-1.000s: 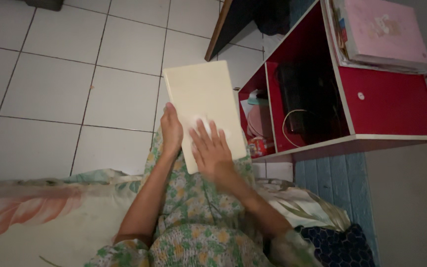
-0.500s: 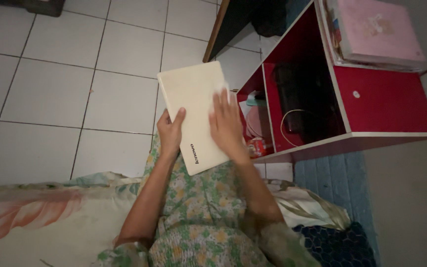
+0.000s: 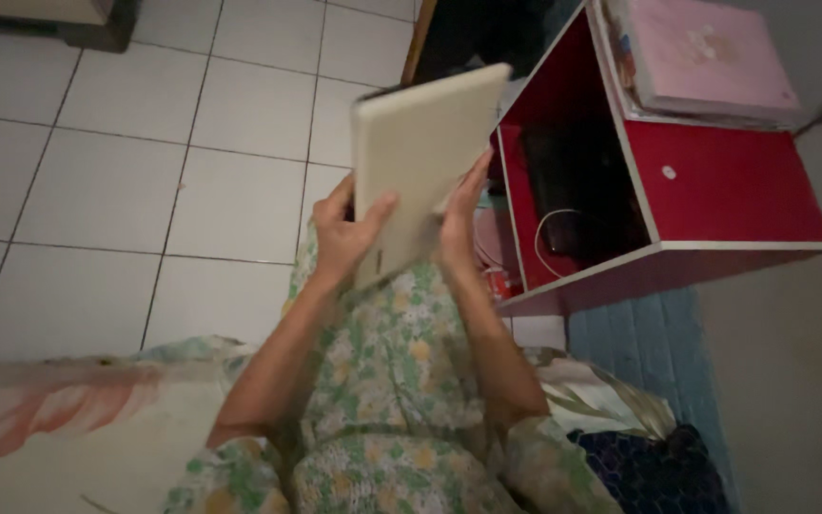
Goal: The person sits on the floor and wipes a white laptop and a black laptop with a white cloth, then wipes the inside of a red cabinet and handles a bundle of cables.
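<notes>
Tilting the cream laptop [image 3: 418, 157] up off our lap beside the red cabinet [image 3: 734, 190], we now clasp its edges with left hand [image 3: 346, 233] and right hand [image 3: 459, 214], wiping evidently paused.

One cream laptop [image 3: 420, 152], two hands, left [image 3: 346, 233] and right [image 3: 459, 214], one red cabinet [image 3: 734, 181], one pink book [image 3: 706, 57] on top.

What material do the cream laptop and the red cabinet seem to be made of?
Cream laptop, held in the left hand and right hand: probably plastic, matte finish; the shell looks smooth, evenly coloured, without metallic shine.
Red cabinet: likely laminated board, smooth red surface; the panel edges show a thin white band. Dim light leaves both uncertain.
</notes>
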